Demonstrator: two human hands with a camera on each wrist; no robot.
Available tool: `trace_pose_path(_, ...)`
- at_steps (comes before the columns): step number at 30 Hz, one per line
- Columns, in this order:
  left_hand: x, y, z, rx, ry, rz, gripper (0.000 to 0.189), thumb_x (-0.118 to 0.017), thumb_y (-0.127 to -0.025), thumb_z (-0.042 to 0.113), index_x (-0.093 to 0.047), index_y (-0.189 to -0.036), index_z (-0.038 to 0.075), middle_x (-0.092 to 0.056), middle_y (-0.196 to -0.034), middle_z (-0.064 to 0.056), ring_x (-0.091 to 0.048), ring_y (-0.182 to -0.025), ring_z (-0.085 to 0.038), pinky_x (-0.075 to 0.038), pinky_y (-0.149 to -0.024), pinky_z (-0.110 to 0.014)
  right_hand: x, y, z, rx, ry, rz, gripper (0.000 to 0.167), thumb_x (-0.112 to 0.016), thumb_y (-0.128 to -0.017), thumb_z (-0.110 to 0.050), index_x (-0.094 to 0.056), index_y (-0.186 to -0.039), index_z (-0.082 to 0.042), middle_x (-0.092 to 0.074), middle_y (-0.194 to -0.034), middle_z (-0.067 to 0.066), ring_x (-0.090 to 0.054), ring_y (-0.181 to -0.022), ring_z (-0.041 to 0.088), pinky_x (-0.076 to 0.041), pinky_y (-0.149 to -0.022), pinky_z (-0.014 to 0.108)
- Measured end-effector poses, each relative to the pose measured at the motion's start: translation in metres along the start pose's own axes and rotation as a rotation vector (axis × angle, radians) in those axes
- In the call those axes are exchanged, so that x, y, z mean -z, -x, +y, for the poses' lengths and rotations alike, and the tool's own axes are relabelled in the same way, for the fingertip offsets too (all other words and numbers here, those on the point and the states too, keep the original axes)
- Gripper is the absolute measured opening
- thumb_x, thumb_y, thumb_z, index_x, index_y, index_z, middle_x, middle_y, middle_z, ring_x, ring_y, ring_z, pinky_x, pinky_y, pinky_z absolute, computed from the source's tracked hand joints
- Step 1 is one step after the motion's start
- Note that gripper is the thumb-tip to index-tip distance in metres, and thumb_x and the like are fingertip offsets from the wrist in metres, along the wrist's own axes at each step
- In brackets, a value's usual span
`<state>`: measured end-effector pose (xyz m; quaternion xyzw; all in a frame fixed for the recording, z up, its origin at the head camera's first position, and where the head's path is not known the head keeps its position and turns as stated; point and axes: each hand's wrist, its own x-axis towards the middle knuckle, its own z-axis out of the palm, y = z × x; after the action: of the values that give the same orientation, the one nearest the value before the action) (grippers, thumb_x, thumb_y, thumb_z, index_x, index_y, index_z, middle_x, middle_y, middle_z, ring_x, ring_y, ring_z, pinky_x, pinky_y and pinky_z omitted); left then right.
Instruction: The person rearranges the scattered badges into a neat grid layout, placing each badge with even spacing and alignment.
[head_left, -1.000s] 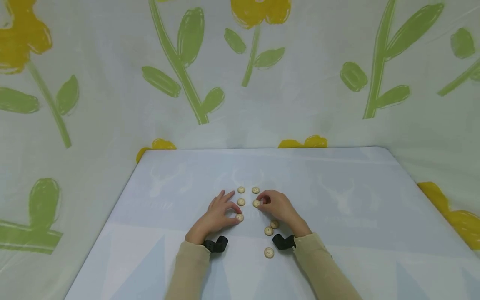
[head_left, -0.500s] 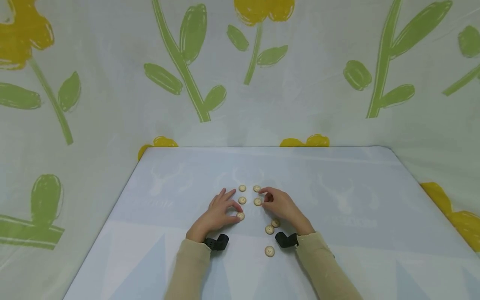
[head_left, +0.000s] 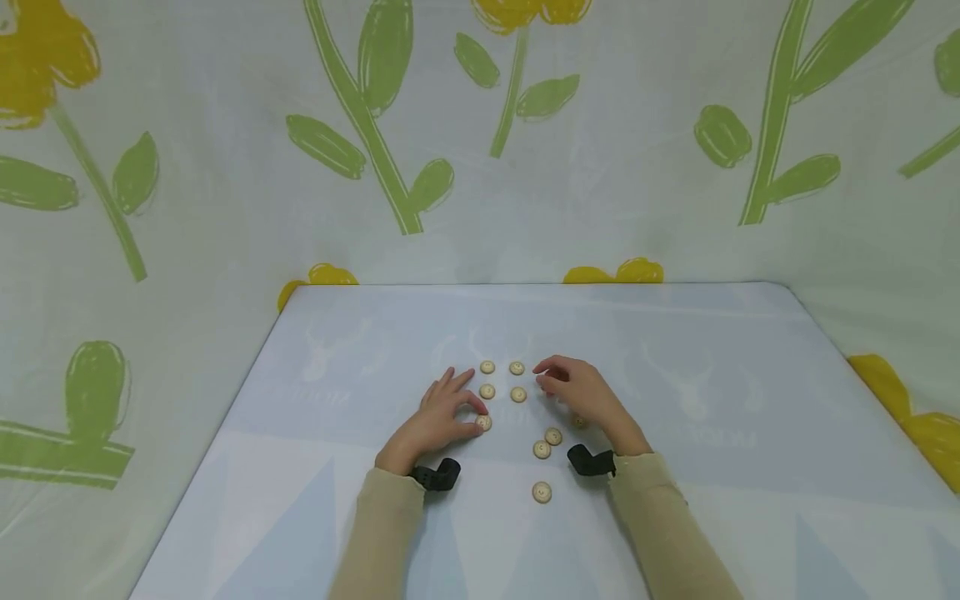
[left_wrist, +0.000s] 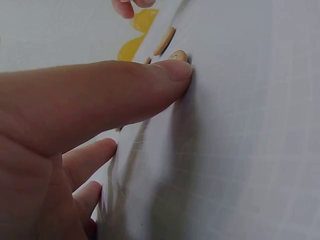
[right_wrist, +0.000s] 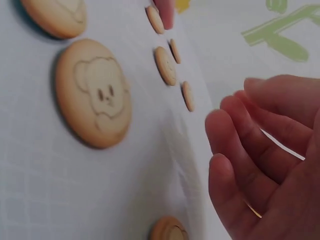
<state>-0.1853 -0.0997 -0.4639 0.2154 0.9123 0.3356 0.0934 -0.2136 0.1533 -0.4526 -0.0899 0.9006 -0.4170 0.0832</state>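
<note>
My left hand (head_left: 437,425) pinches a round tan disc (head_left: 483,423) between thumb and index finger on the table; the other fingers are spread. In the left wrist view the thumb covers most of that disc (left_wrist: 178,55). Beyond it lie two pairs of similar discs, one at the back left (head_left: 487,367) and one nearer right (head_left: 518,394) among them. My right hand (head_left: 587,392) hovers to the right of these, its fingers loosely bent with nothing between them. Below it, a bear-faced disc (right_wrist: 95,95) shows plainly in the right wrist view.
Two discs touch or nearly touch, the upper (head_left: 553,436) and the lower (head_left: 542,450). Another disc (head_left: 542,492) lies nearer the front, and one (head_left: 580,421) is partly hidden under the right hand. The pale table (head_left: 360,333) meets a flower-patterned sheet (head_left: 600,200) behind.
My right hand has let go of the nearer disc of the right column and moved away to the right, uncovering another disc beneath it. The left hand still holds its disc in place.
</note>
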Motion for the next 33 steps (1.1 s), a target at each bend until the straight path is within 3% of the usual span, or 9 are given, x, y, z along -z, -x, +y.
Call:
trace_pose_path(5, -0.002, -0.002, -0.001, -0.007, 0.008, 0.006, 0.013, -0.069, -0.076, 0.029, -0.061, -0.086, 0.024, -0.024, -0.145, -0.006, -0.002, -0.135, -0.029, -0.001, -0.105, -0.047, 0.006, 0.001, -0.005, 0.001, -0.002, -0.023, 0.015, -0.057, -0.087, -0.031, -0.062, -0.095, -0.020, -0.062, -0.080, 0.000, -0.055, -0.072, 0.017, -0.043, -0.064, 0.032)
trace_pose_path(18, -0.005, -0.003, -0.003, 0.017, -0.003, 0.005, 0.012, -0.069, -0.076, 0.030, -0.060, -0.084, 0.027, -0.024, -0.145, -0.004, -0.001, -0.135, -0.027, -0.001, -0.105, -0.048, 0.008, 0.013, -0.014, 0.052, 0.059, -0.102, 0.017, -0.058, -0.086, -0.028, -0.062, -0.098, -0.018, -0.060, -0.082, -0.002, -0.053, -0.074, 0.017, -0.044, -0.065, 0.030)
trace_pose_path(26, -0.005, -0.003, -0.003, 0.012, -0.013, 0.005, 0.013, -0.069, -0.076, 0.030, -0.060, -0.085, 0.027, -0.024, -0.145, -0.003, -0.002, -0.135, -0.026, -0.001, -0.105, -0.046, 0.011, 0.027, -0.008, 0.142, 0.113, -0.115, 0.015, -0.059, -0.086, -0.025, -0.063, -0.098, -0.017, -0.059, -0.081, -0.008, -0.051, -0.073, 0.013, -0.045, -0.062, 0.029)
trace_pose_path(33, -0.004, -0.002, -0.004, 0.006, -0.011, 0.007, 0.013, -0.068, -0.076, 0.030, -0.060, -0.085, 0.027, -0.024, -0.145, -0.003, -0.001, -0.135, -0.027, 0.000, -0.105, -0.047, 0.012, 0.035, -0.002, 0.205, 0.111, -0.159, 0.016, -0.060, -0.085, -0.024, -0.063, -0.100, -0.019, -0.058, -0.084, -0.013, -0.053, -0.078, 0.009, -0.046, -0.070, 0.029)
